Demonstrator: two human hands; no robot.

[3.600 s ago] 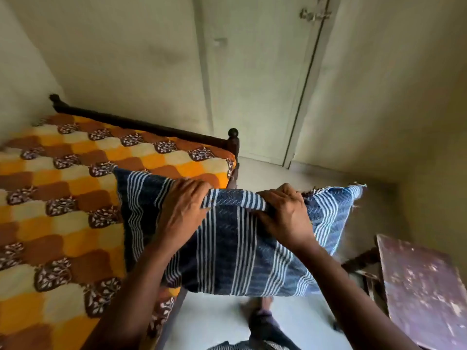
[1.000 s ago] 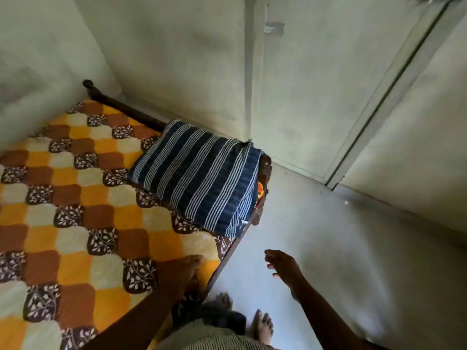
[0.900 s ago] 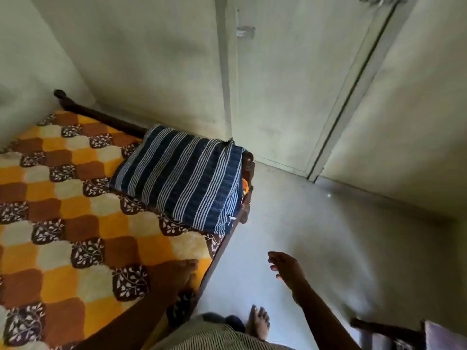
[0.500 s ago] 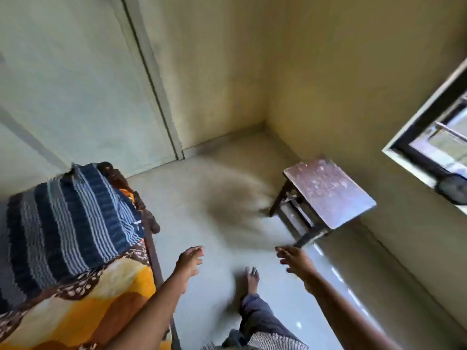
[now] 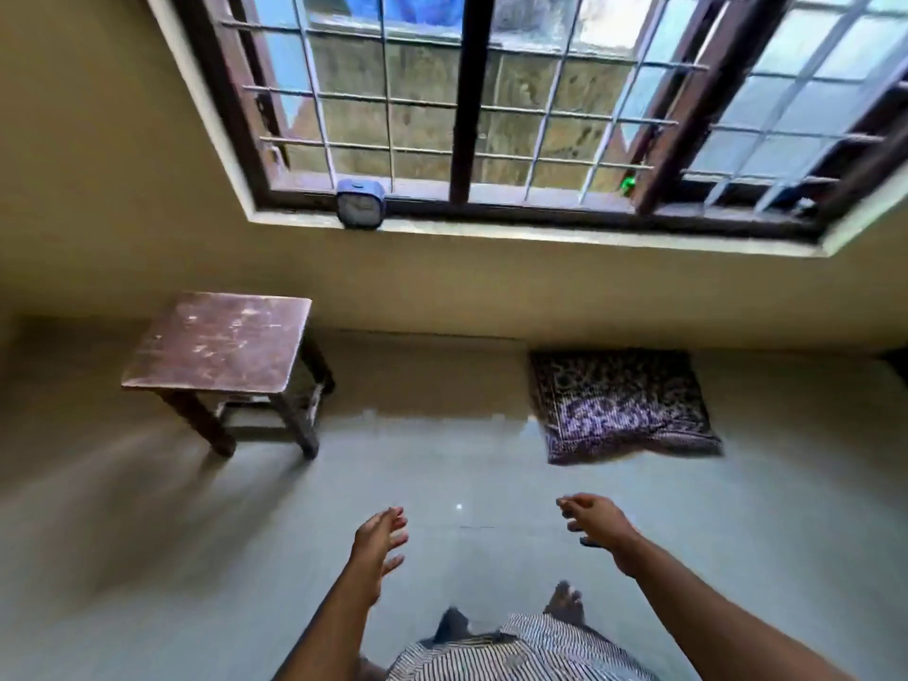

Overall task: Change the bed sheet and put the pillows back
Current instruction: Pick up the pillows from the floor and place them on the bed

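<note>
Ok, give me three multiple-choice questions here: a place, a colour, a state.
1. Where does the patterned pillow lie? A on a bed; B on the floor; C on a chair.
2. What colour is the case of the clock? A red; B blue; C yellow.
3. How are the left hand and right hand? A both open, empty; B both gripping a sheet; C one holding a cup.
Answers: B, it rests on bare floor; B, its case is blue; A, fingers are loose and hold nothing.
</note>
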